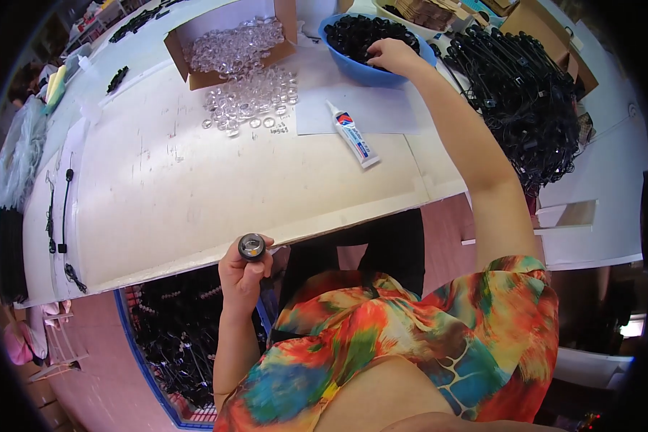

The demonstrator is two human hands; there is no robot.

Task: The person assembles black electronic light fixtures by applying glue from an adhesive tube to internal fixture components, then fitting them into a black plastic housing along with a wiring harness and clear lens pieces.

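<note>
Clock read from middle of view. Left hand (242, 279), 8 o'clock, near table's (158, 180) front edge: fingers closed round small round black piece (252, 247), its clear centre facing up. Right hand (394, 56), between 12 and 1: fingertips among black parts (353, 34) in blue bowl (363, 72); cannot tell if gripping any. Glue tube (353, 137) lying below bowl, toward 1. Clear discs (241, 97) at 11, spilling from cardboard box (286, 25). Black cables (522, 108) heaped at 2.

From your head, the single fisheye view looks down and forward over your shirt (403, 324), close above it, across the table (266, 180) to the bowl (363, 73) farther off, bending straight edges toward its dark rim.
</note>
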